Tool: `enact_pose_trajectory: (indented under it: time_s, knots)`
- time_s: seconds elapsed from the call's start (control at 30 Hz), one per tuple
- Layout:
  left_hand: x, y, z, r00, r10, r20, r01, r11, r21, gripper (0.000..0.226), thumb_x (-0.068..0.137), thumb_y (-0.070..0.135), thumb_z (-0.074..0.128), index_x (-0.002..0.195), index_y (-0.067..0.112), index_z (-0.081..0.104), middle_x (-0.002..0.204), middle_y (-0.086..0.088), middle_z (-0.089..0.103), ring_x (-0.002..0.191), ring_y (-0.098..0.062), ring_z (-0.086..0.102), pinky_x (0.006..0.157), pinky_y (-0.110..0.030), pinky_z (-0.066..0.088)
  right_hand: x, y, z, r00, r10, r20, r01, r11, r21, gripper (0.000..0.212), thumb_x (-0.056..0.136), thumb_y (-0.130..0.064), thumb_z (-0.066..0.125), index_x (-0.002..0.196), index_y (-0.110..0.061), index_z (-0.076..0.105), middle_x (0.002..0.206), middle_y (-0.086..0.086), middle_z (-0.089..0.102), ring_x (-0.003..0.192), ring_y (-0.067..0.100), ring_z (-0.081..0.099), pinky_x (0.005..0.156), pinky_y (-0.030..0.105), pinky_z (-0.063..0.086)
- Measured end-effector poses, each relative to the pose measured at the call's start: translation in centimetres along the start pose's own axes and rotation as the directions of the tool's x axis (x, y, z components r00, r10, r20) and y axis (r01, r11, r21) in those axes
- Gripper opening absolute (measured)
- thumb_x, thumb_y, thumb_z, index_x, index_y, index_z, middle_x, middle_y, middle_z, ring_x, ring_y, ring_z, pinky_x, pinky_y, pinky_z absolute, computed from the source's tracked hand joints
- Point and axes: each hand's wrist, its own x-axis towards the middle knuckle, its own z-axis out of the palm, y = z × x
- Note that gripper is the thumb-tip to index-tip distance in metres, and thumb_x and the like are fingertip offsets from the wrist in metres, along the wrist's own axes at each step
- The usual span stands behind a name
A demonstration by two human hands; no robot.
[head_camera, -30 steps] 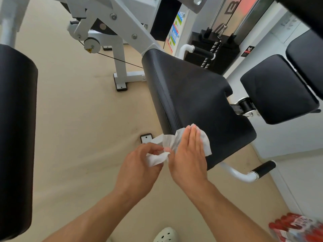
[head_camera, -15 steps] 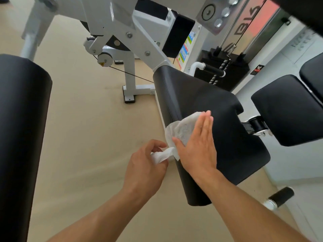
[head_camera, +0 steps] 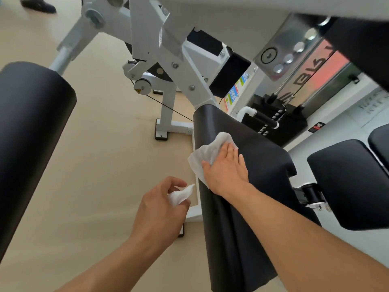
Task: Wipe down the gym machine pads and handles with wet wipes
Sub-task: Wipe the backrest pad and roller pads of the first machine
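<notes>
Right hand lies flat, fingers straight, pressing a white wet wipe onto the sloping black seat pad; we note no curl round the cloth, only palm and fingers bearing down. The wipe sits near the pad's upper end and laps over the pad's left edge, its free corner hanging past that edge. Left hand hovers just off the same edge, lower down, thumb and fingers pinching a small crumpled wipe; it does not touch the pad.

Taking the seat pad as our landmark: above its top end the white machine frame meets it. Beyond its upper right edge stand a white handle with a black grip and the weight stack. Off its right side sits a second black pad, apart from it. Far off its left side hangs a black roller pad, and between roller and seat pad we see open beige floor. Below the right hand the pad's surface runs on uncovered to its lower end.
</notes>
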Motion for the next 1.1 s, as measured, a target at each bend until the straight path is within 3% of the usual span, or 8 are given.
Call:
enact_pose_trajectory:
  time_s: [0.17,0.33,0.4,0.5,0.63,0.8,0.93,1.1]
  knots:
    - [3.2,2.2,-0.4,0.998,0.037,-0.049,-0.038,0.999,-0.030,0.024,0.089,0.021,0.069,0.108,0.034,0.062,0.096,0.013,0.065,0.066,-0.005,0.063,0.044,-0.010,0.040,6.4,-2.0,-1.6,0.995,-0.100,-0.018,0.100,0.995,-0.020,0.078,0.106,-0.042,0.029,0.161,-0.007,-0.015,0.171,0.013,-0.013,0.157,0.029,-0.013,0.128,0.047,0.000]
    - [0.1,-1.1,-1.9,0.997,-0.001,-0.079,-0.001,1.000,-0.017,0.023,0.088,0.021,0.071,0.102,0.038,0.062,0.087,0.013,0.067,0.071,0.008,0.060,0.051,-0.006,0.042,9.4,-3.3,-2.2,0.995,-0.097,0.023,0.098,0.993,-0.059,0.083,0.103,-0.045,0.036,0.160,-0.023,-0.020,0.170,0.014,-0.017,0.156,0.037,-0.014,0.126,0.052,0.002]
    - [-1.6,-3.3,-2.5,0.996,-0.046,-0.076,0.046,0.999,-0.005,0.023,0.086,0.022,0.072,0.098,0.039,0.063,0.085,0.013,0.068,0.071,0.002,0.060,0.052,-0.012,0.045,9.7,-3.6,-2.5,0.995,-0.097,0.011,0.097,0.972,-0.214,0.083,0.102,-0.049,0.034,0.160,-0.023,-0.019,0.169,0.016,-0.019,0.155,0.038,-0.016,0.125,0.054,-0.004]
    - [-3.0,-5.5,-3.6,0.992,-0.091,-0.091,0.091,0.996,-0.001,0.021,0.085,0.023,0.071,0.096,0.040,0.064,0.082,0.018,0.067,0.069,0.000,0.060,0.052,-0.016,0.045,9.6,-4.1,-2.1,0.981,-0.190,-0.050,0.142,0.863,-0.485,0.079,0.103,-0.041,0.028,0.160,-0.011,-0.018,0.168,0.015,-0.022,0.155,0.033,-0.021,0.126,0.049,-0.011]
    - [-3.8,-6.8,-4.3,0.989,-0.100,-0.110,0.100,0.995,-0.013,0.020,0.085,0.024,0.072,0.096,0.039,0.064,0.083,0.017,0.067,0.072,0.002,0.059,0.053,-0.016,0.043,9.1,-4.0,-2.6,0.958,-0.279,0.069,0.274,0.815,-0.511,0.074,0.104,-0.032,0.028,0.161,-0.005,-0.012,0.169,0.016,-0.017,0.157,0.029,-0.015,0.127,0.041,-0.009]
    - [-5.3,-6.8,-4.7,0.993,-0.086,-0.078,0.084,0.996,-0.031,0.020,0.085,0.023,0.073,0.091,0.040,0.064,0.082,0.019,0.068,0.075,0.005,0.059,0.058,-0.009,0.042,6.2,-3.3,-2.7,0.854,-0.411,0.319,0.519,0.622,-0.586,0.066,0.105,-0.034,0.023,0.163,-0.008,0.003,0.172,0.011,-0.007,0.157,0.027,-0.015,0.127,0.043,-0.009]
    - [-5.6,-6.2,-6.4,0.997,-0.054,-0.056,0.054,0.998,0.009,0.018,0.085,0.026,0.073,0.093,0.040,0.065,0.086,0.019,0.068,0.079,0.008,0.058,0.059,-0.007,0.042,0.5,-2.0,-1.4,0.818,-0.446,0.362,0.567,0.524,-0.636,0.063,0.106,-0.037,0.021,0.163,-0.010,0.014,0.172,0.011,-0.002,0.157,0.027,-0.012,0.128,0.044,-0.008]
    - [-5.9,-5.3,-8.4,0.999,-0.041,-0.031,0.042,0.999,0.028,0.012,0.087,0.031,0.072,0.092,0.038,0.064,0.089,0.020,0.067,0.075,0.006,0.060,0.055,-0.007,0.039,-12.2,1.3,2.3,0.836,-0.464,0.293,0.538,0.589,-0.602,0.066,0.101,-0.038,0.009,0.159,-0.010,0.026,0.169,0.016,-0.001,0.158,0.033,-0.005,0.123,0.047,-0.016]
